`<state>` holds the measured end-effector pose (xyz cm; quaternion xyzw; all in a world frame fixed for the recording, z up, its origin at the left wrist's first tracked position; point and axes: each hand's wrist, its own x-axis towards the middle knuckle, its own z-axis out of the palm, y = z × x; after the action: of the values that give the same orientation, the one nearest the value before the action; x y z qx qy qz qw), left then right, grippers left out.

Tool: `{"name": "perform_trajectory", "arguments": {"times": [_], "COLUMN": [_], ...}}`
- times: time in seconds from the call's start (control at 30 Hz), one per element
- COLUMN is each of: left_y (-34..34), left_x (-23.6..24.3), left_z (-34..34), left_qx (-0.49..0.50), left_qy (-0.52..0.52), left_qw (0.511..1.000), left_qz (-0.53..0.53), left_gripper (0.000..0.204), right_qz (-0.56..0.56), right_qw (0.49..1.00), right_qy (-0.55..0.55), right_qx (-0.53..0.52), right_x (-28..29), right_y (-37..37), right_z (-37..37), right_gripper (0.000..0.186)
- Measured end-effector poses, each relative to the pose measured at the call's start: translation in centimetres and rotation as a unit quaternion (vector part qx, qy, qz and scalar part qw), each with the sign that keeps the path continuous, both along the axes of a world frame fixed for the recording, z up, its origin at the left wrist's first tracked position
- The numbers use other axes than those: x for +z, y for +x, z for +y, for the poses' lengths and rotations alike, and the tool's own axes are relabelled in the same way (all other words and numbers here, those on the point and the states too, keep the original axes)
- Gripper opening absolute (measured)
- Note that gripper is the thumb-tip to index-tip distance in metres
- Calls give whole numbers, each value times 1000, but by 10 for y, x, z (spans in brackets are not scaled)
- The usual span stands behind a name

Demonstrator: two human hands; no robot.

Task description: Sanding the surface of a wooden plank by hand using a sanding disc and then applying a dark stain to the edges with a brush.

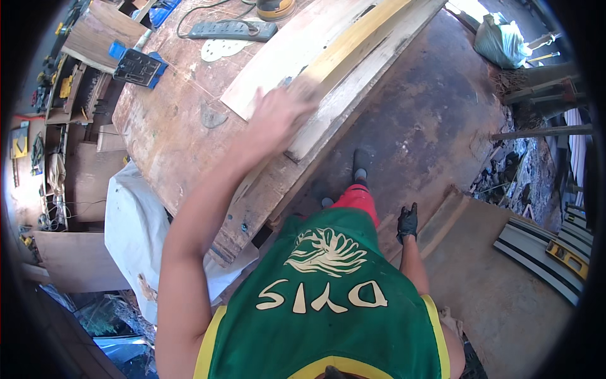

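My left hand (278, 117) reaches forward over the workbench (164, 139) and lies on a stack of long pale wooden planks (328, 69) that run diagonally across the bench top. The hand is blurred, so its fingers and anything under them cannot be made out. My right hand (408, 221) wears a black glove and hangs at my side over the floor, fingers apart and holding nothing. I am wearing a green and yellow vest and red shorts.
A grey power strip (233, 30), an orange sander (274, 7), a pale sanding disc (224, 49) and a blue-black tool (139, 66) lie at the bench's far end. A white sack (136, 234) sits below the bench. Metal rails (549, 249) and a board (442, 221) lie on the floor to the right.
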<state>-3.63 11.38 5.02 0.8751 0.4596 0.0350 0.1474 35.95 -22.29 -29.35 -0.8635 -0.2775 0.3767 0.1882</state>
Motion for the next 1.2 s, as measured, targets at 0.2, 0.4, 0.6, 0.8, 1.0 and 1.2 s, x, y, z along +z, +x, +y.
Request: {"name": "perform_trajectory", "arguments": {"times": [0.2, 0.4, 0.6, 0.8, 1.0, 1.2], "left_y": [-131, -124, 10, 49, -101, -219], "left_x": [36, 32, 6, 4, 24, 45], "left_z": [-164, -149, 8, 51, -116, -231], "left_qx": [126, 95, -10, -28, 20, 162], "left_qy": [-75, -61, -21, -29, -3, -135], "left_qw": [986, 993, 999, 995, 999, 973], "left_qz": [76, 39, 23, 86, -48, 89], "left_gripper": [35, 34, 34, 37, 36, 48], "right_qz": [-67, 6, 97, 58, 164, 206], "right_qw": [990, 994, 992, 996, 976, 966], "right_qy": [-19, 65, 46, 51, -7, 45], "right_qx": [122, 85, -64, -53, -142, -152], "right_x": [-33, -30, -15, -64, -70, -50], "right_y": [-13, -28, 3, 37, -11, -53], "right_z": [14, 41, 18, -49, -59, -10], "right_gripper": [57, 65, 67, 67, 66, 68]}}
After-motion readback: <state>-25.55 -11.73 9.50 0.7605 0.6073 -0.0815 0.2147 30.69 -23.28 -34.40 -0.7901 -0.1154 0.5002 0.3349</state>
